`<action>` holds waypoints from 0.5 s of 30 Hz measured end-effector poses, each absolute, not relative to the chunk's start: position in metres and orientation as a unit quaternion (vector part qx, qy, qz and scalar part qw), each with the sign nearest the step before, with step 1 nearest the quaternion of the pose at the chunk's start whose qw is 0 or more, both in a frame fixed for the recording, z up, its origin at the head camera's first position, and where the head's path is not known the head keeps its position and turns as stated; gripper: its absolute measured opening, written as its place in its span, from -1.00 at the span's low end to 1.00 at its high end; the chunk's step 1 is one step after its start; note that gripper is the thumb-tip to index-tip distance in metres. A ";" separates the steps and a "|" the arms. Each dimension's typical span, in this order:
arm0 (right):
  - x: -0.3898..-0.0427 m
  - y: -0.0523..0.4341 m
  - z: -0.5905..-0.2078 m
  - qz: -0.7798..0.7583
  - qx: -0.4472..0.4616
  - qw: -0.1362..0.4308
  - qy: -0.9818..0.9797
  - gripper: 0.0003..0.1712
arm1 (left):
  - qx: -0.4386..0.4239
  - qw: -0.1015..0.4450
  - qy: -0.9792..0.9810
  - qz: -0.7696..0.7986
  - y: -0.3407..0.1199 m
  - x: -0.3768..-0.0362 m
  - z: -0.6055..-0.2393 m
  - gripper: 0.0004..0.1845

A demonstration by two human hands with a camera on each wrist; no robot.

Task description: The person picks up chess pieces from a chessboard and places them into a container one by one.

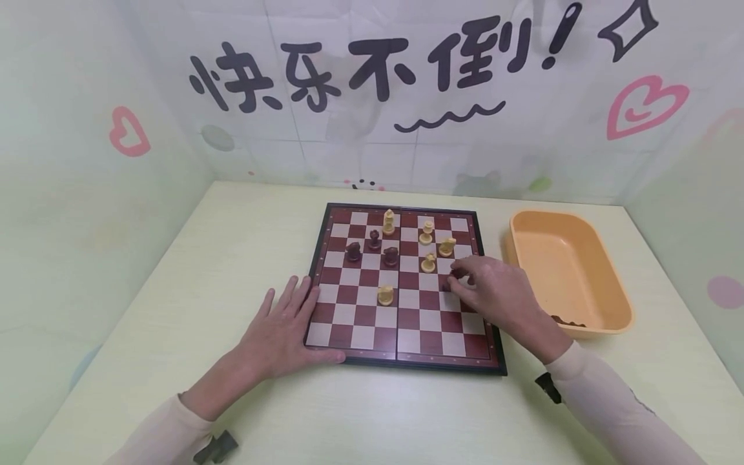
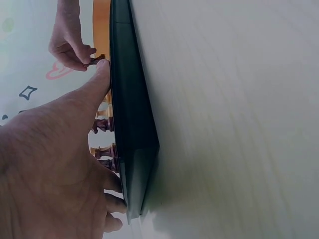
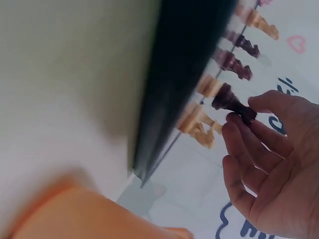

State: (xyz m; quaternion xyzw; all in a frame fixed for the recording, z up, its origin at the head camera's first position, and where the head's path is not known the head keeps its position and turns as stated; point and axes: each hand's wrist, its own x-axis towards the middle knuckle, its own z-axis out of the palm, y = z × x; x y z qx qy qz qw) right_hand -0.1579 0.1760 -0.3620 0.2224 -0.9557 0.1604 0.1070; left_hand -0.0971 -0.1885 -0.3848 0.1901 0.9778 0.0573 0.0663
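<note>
A chessboard (image 1: 351,336) with red and white squares lies on the table. Above its right side my right hand (image 1: 494,290) pinches a dark chess piece (image 3: 228,99) between thumb and fingertips; the fingers partly cover it in the head view. Closest to that hand stand a light knight (image 1: 447,247) and another light piece (image 1: 429,262). My left hand (image 1: 278,339) rests on the board's left front corner, fingers spread along the left edge and thumb on the front edge. Dark pieces, including a knight (image 1: 391,256), stand toward the back left. One light knight (image 1: 385,296) is near the middle.
Right of the board is an orange plastic tub (image 1: 572,226) with some dark pieces (image 1: 568,321) at its near end, mostly hidden by its wall. A tall light piece (image 1: 388,223) stands at the board's back. Printed wall panels enclose the table (image 1: 232,219).
</note>
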 end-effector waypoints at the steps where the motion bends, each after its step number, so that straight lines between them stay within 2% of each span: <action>1: -0.158 0.176 -0.360 0.163 0.222 0.113 -0.955 -0.74 | 0.190 0.067 0.978 0.057 -0.189 -0.097 -0.385 0.39; 6: -0.158 0.177 -0.351 0.179 0.220 0.129 -0.950 -0.79 | 0.189 0.067 0.978 0.055 -0.189 -0.097 -0.385 0.38; 15: -0.156 0.180 -0.348 0.176 0.212 0.122 -0.954 -0.78 | 0.191 0.069 0.978 0.056 -0.188 -0.097 -0.385 0.38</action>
